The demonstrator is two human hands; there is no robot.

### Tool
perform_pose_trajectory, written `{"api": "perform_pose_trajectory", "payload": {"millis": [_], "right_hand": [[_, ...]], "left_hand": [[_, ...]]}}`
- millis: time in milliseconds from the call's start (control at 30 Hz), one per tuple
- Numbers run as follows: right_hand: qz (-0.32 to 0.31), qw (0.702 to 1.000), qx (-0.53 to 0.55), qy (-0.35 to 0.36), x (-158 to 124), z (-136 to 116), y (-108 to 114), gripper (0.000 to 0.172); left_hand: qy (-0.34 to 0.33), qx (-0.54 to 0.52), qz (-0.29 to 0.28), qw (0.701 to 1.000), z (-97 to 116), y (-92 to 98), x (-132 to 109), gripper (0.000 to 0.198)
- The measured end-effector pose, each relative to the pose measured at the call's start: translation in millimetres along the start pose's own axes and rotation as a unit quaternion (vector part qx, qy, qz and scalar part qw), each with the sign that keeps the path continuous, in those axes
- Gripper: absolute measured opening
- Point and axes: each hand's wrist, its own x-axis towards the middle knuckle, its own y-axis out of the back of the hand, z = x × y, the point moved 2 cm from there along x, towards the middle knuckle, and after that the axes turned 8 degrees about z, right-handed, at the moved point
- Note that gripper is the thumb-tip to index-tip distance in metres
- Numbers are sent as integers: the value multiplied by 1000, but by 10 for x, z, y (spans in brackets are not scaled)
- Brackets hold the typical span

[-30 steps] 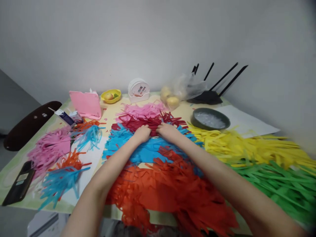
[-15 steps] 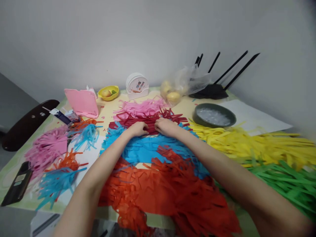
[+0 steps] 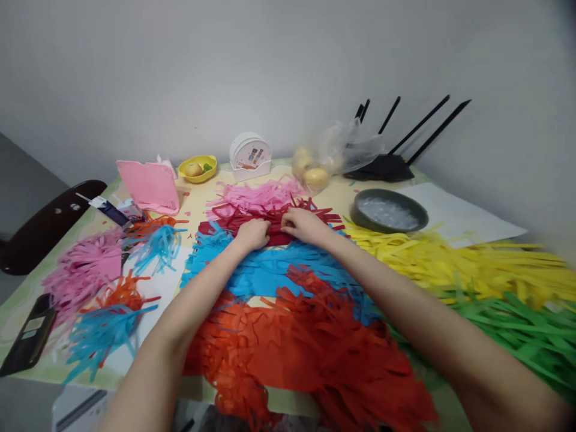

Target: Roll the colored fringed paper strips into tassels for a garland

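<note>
Dark red fringed tissue paper (image 3: 222, 225) lies across the middle of the table, with both hands on it. My left hand (image 3: 254, 233) is closed, its fingers curled down onto the red strips. Close by on the right, my right hand (image 3: 302, 225) is bent in a pinch at the same paper; its fingertips are partly hidden. Blue fringed paper (image 3: 263, 270) lies under my wrists. Nearer to me is a heap of orange-red fringed paper (image 3: 288, 348). Pink fringed paper (image 3: 263, 195) sits just beyond the dark red.
Yellow (image 3: 463, 264) and green fringes (image 3: 517, 330) spread right. A green bowl (image 3: 390, 211), bagged fruit (image 3: 316, 176) and a black router (image 3: 382, 167) stand behind. Left are a pink tablet case (image 3: 148, 186), small tassels (image 3: 105, 327) and a dark flat object (image 3: 29, 336). A yellow fruit dish (image 3: 198, 169) stands behind.
My right hand has lifted slightly and shows its thumb and fingers more clearly. My left hand has turned a little, with its fingers more curled. The papers look almost unchanged.
</note>
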Motion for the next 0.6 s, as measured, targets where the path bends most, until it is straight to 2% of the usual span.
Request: {"api": "perform_pose_trajectory", "payload": {"millis": [100,267,433,600], "right_hand": [[8,1000,-15,15,-120,-236,-52,24],[-13,999,-30,10,-138,-543,-401,35],[4,996,-49,-68,40,-625,-607,40],[-10,991,-30,-127,200,-581,-576,37]], "left_hand": [[21,5,56,998,31,42,-6,21],[58,-6,169,984,-30,330,-23,16],[71,-26,258,963,-153,655,-179,11],[135,-62,350,925,-411,972,-317,9]]}}
